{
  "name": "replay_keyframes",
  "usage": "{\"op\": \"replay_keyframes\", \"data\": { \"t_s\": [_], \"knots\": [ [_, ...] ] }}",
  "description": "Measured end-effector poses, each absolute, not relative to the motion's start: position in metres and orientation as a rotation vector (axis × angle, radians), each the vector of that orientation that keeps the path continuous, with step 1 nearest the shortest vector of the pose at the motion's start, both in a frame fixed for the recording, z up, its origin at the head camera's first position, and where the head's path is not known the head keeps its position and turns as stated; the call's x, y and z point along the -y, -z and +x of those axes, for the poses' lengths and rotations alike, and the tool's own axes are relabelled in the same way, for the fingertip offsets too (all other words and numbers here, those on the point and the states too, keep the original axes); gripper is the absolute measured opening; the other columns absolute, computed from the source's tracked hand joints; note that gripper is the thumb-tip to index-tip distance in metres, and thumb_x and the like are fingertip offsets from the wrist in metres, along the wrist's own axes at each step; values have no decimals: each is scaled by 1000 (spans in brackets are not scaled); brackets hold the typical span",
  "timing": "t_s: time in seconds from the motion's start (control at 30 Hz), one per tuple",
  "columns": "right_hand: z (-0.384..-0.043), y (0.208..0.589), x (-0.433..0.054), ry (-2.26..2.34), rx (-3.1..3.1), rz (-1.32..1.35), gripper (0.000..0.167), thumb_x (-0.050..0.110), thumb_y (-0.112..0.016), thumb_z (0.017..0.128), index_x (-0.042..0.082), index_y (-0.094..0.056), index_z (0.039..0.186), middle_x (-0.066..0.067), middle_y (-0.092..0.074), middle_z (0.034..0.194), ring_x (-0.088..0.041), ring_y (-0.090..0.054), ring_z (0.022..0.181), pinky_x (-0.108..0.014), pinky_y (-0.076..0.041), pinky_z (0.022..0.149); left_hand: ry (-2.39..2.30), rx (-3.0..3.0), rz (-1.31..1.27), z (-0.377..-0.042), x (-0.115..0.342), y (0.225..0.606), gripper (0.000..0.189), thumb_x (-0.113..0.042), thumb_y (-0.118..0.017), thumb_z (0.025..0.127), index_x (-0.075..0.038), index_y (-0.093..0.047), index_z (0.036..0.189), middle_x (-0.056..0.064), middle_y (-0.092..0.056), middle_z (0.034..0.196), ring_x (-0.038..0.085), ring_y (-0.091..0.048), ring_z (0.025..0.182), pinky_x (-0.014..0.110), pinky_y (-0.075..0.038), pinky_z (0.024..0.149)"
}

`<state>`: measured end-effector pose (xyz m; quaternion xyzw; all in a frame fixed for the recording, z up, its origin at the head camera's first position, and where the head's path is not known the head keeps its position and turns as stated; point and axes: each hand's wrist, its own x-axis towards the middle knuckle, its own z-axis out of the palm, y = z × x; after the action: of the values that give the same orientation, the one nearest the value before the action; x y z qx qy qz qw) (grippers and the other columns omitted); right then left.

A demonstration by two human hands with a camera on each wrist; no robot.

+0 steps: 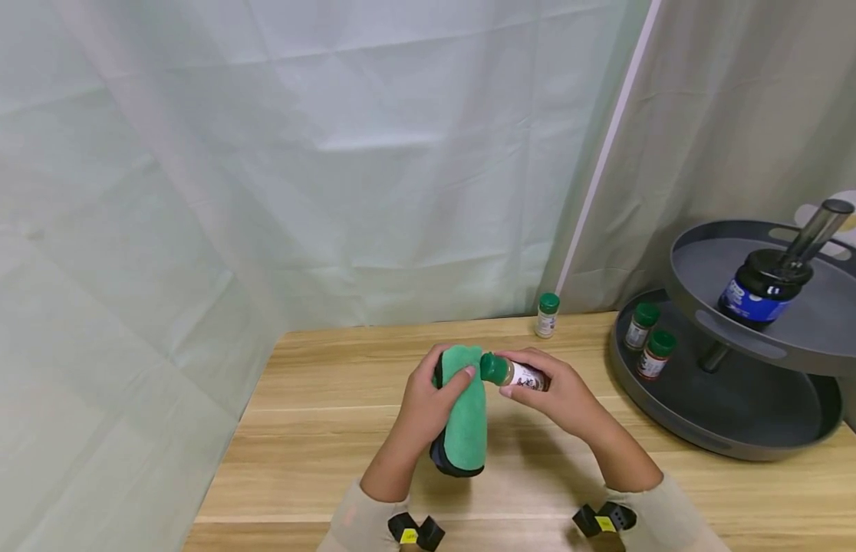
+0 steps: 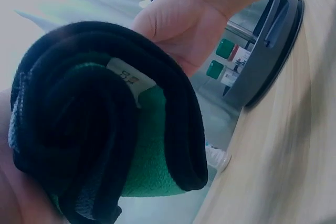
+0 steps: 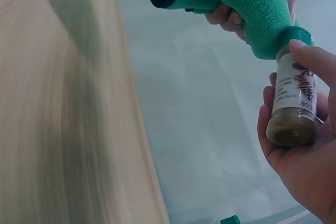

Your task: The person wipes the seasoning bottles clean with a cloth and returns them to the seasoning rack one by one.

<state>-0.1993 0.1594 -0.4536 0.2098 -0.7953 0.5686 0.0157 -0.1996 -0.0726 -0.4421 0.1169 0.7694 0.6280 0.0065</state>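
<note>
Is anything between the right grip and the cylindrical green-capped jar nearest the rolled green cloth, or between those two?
Nothing visible. The right grip holds the cylindrical green-capped jar, and no object separates its cap from the rolled, black-edged green cloth.

Pale beige sleeves [image 1: 666, 517], paired black blocks [image 1: 430, 533] by both wrists, small yellow label [image 1: 605, 524] between each pair

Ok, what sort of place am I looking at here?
Probably a makeshift kitchen-style workspace, perhaps staged: a wooden table against hanging pale fabric, and a two-tier tray whose lower level holds two green-capped jars that look like seasonings.
</note>
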Motion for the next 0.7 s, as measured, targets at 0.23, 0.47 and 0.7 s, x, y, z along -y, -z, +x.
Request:
{"op": "replay_keyframes", "data": {
  "t_s": [0.23, 0.47, 0.7],
  "knots": [
    [-198, 454, -157, -1894, 2380, 708, 37, 13, -66, 98, 11, -62, 134, -7, -67, 114, -12, -63, 95, -30, -57, 74, -2000, -2366, 393, -196, 67, 441, 31, -37, -67, 97, -28, -59, 126, 6, -65, 110, 21, -65, 93, 38, -56, 81],
    [-198, 455, -155, -1968, 2357, 750, 35, 14, -55, 104, 3, -56, 137, -14, -71, 116, -9, -68, 101, -28, -56, 83, -1986, -2389, 446, -191, 60, 443, 32, -36, -68, 97, -28, -59, 127, 5, -62, 116, 21, -63, 97, 38, -55, 83],
    [-200, 456, -155, -2048, 2312, 747, 37, 14, -47, 108, -2, -48, 142, -8, -70, 109, -9, -67, 93, -28, -56, 78, -1931, -2436, 480, -188, 56, 441, 32, -37, -70, 95, -32, -60, 125, 3, -60, 119, 20, -61, 100, 37, -55, 84]
  ]
}}
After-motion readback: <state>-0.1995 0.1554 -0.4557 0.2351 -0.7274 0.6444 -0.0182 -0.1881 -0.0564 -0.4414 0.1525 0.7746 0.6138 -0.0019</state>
